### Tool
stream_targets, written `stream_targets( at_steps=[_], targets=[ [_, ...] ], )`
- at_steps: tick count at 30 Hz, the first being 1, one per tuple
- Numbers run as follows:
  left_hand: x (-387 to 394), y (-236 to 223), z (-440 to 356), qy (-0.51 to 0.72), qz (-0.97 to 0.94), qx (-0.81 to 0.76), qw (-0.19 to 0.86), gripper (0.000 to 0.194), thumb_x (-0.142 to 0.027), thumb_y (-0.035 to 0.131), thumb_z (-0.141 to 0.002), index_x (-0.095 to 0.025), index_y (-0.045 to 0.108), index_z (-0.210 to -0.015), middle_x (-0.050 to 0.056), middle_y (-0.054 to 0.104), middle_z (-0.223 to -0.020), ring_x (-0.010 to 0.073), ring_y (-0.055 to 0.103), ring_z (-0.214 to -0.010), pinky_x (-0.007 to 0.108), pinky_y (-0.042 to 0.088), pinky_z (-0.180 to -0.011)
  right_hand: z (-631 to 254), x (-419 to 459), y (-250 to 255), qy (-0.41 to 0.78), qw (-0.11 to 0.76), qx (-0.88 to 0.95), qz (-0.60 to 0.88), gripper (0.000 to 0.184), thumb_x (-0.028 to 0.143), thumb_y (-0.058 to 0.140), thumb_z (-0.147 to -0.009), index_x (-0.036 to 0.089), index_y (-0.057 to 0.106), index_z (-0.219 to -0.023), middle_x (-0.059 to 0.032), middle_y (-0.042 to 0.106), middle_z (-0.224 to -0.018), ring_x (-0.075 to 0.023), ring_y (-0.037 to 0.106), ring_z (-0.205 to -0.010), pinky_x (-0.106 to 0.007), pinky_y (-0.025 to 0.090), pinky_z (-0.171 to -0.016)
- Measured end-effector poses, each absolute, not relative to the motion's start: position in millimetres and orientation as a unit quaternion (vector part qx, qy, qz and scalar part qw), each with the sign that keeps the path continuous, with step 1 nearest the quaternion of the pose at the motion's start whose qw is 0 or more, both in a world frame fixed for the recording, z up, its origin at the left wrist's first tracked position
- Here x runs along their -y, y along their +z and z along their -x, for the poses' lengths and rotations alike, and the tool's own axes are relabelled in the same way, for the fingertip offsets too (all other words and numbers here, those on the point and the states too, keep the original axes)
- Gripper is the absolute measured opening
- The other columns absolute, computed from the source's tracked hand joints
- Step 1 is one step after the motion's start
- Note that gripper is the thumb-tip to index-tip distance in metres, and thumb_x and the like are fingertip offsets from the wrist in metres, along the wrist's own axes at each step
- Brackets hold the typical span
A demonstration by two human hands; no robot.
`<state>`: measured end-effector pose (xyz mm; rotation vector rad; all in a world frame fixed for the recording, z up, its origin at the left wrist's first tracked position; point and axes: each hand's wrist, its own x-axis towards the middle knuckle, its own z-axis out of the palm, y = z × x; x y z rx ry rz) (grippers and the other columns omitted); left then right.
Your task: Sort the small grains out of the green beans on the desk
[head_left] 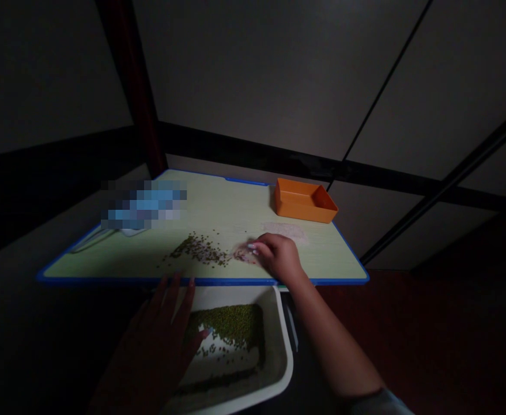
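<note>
My right hand (279, 256) is over the tabletop, thumb and fingertips pinched together; whatever is between them is too small to make out. By its fingertips lies a small patch of mixed pale and dark grains (243, 255). To the left of that, green beans (199, 249), which look like mung beans, are scattered with some pale bits among them. My left hand (166, 328), in shadow, spreads its fingers over the left side of a white tub (282, 328), its fingertips near the table's front edge. More green beans (235, 323) lie in the tub.
An orange box (305, 202) stands at the table's back right, with a thin patch of pale grains (285, 230) in front of it. A blurred-out blue item (147, 204) and a cable (91, 239) are at left. The table (218, 202) has a blue rim; a wall rises behind.
</note>
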<state>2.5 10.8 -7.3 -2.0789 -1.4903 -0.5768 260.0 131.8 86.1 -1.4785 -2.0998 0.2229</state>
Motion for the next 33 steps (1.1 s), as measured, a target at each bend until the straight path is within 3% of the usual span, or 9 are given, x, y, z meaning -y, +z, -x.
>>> stream_targets(
  at_steps=[3, 9, 16, 24, 33],
  targets=[
    [-11.2, -8.9, -3.4, -0.222, 0.76, 0.556, 0.252, 0.082, -0.05, 0.043, -0.092, -0.016, 0.013, -0.16, 0.026, 0.046, -0.158, 0.0408, 0.045, -0.147, 0.056, 0.051, -0.104, -266.0, -134.7, 94.4, 0.093, 0.296, 0.753, 0.58, 0.032, 0.036, 0.048, -0.105, 0.019, 0.071, -0.091, -0.0051, 0.075, -0.079, -0.0178, 0.067, -0.074, -0.025, 0.042, -0.066],
    [-8.5, -2.4, -7.2, -0.224, 0.765, 0.549, 0.25, 0.083, -0.046, 0.047, -0.091, -0.015, 0.014, -0.16, 0.028, 0.047, -0.156, 0.0429, 0.047, -0.145, 0.056, 0.053, -0.101, -254.1, -162.7, 133.7, -0.025, 0.094, 0.735, 0.672, 0.037, 0.039, 0.036, -0.108, 0.018, 0.065, -0.118, -0.0153, 0.078, -0.102, -0.0258, 0.074, -0.092, -0.03, 0.045, -0.071],
    [-9.1, -3.9, 0.4, -0.204, 0.776, 0.537, 0.261, 0.086, -0.055, 0.045, -0.092, -0.014, 0.013, -0.16, 0.026, 0.043, -0.16, 0.0411, 0.051, -0.142, 0.053, 0.054, -0.099, -226.7, -197.7, 133.1, -0.052, -0.008, 0.778, 0.626, 0.043, 0.039, 0.031, -0.109, 0.013, 0.058, -0.129, -0.0217, 0.076, -0.117, -0.0273, 0.074, -0.107, -0.032, 0.052, -0.082],
    [-10.0, -7.6, 2.7, -0.201, 0.775, 0.549, 0.24, 0.087, -0.056, 0.049, -0.09, -0.017, 0.015, -0.16, 0.022, 0.04, -0.163, 0.0389, 0.046, -0.147, 0.053, 0.051, -0.105, -230.0, -192.8, 123.3, -0.067, -0.026, 0.837, 0.543, 0.038, 0.04, 0.038, -0.107, 0.017, 0.06, -0.128, -0.019, 0.078, -0.115, -0.0276, 0.073, -0.107, -0.033, 0.049, -0.083],
    [-7.7, -4.3, -5.4, -0.207, 0.762, 0.569, 0.227, 0.077, -0.055, 0.04, -0.093, -0.013, 0.028, -0.157, 0.025, 0.045, -0.159, 0.0394, 0.04, -0.15, 0.056, 0.047, -0.11, -246.4, -174.2, 117.6, -0.078, -0.007, 0.876, 0.476, 0.04, 0.041, 0.036, -0.108, 0.017, 0.065, -0.12, -0.0157, 0.08, -0.105, -0.0265, 0.074, -0.095, -0.033, 0.043, -0.082]
  ],
)
